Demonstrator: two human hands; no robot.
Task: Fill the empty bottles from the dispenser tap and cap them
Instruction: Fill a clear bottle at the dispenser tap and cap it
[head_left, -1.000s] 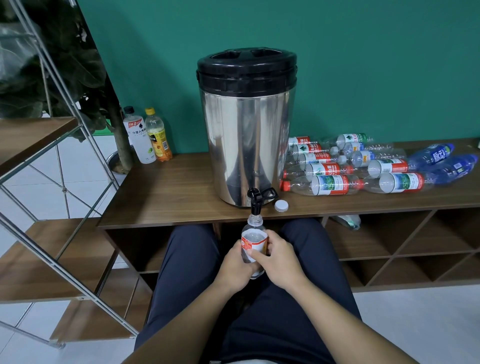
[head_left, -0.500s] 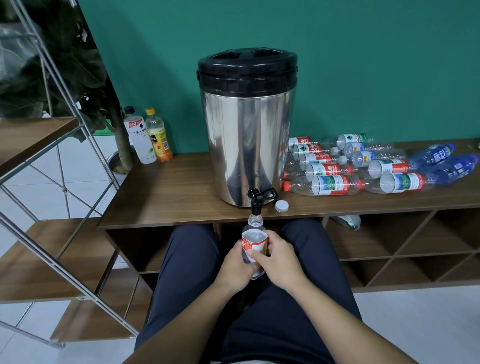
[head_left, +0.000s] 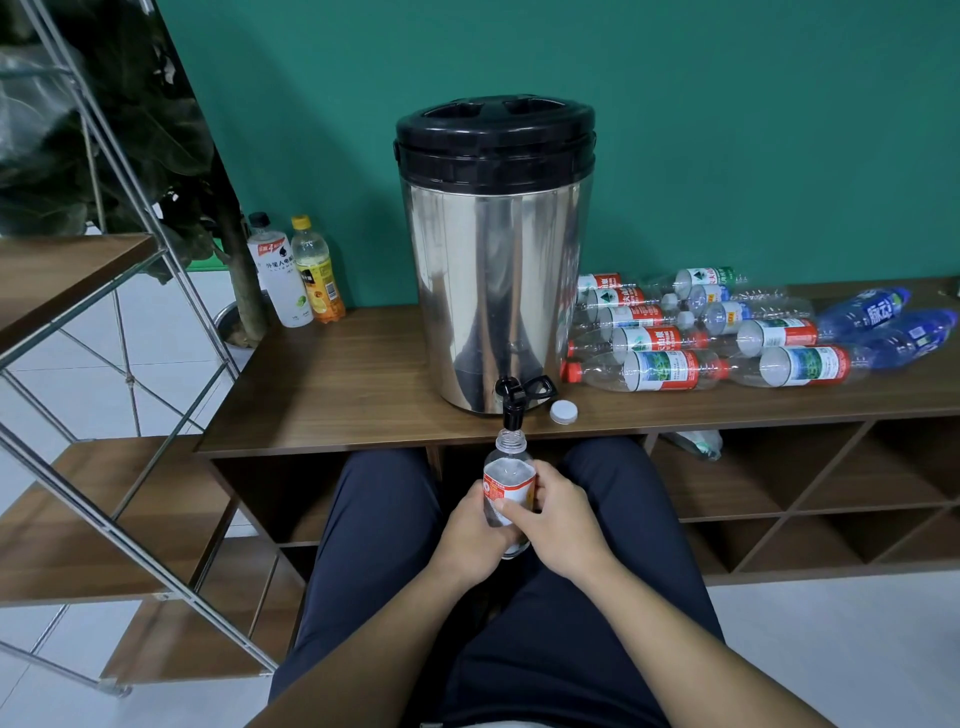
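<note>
**Bottle under tap, both hands gripping**

Bottle (head_left: 508, 486) sits upright, uncapped, neck directly below the dispenser's black tap (head_left: 511, 400), off the front edge of the wooden shelf (head_left: 332, 384). Left hand (head_left: 470, 540) and right hand (head_left: 558, 525) wrap its body, fingers curled round it, hiding its lower half; fill level unreadable. Steel dispenser (head_left: 493, 280) has a smooth cylindrical body and black ribbed lid. White cap (head_left: 563, 412) lies just right of the tap. Clear empty bottles (head_left: 727, 338) lie right of the dispenser, the farthest cut off by the frame.

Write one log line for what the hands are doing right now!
step: filling | left hand + right hand: hold bottle under tap | white cap: off, on shelf top
</note>
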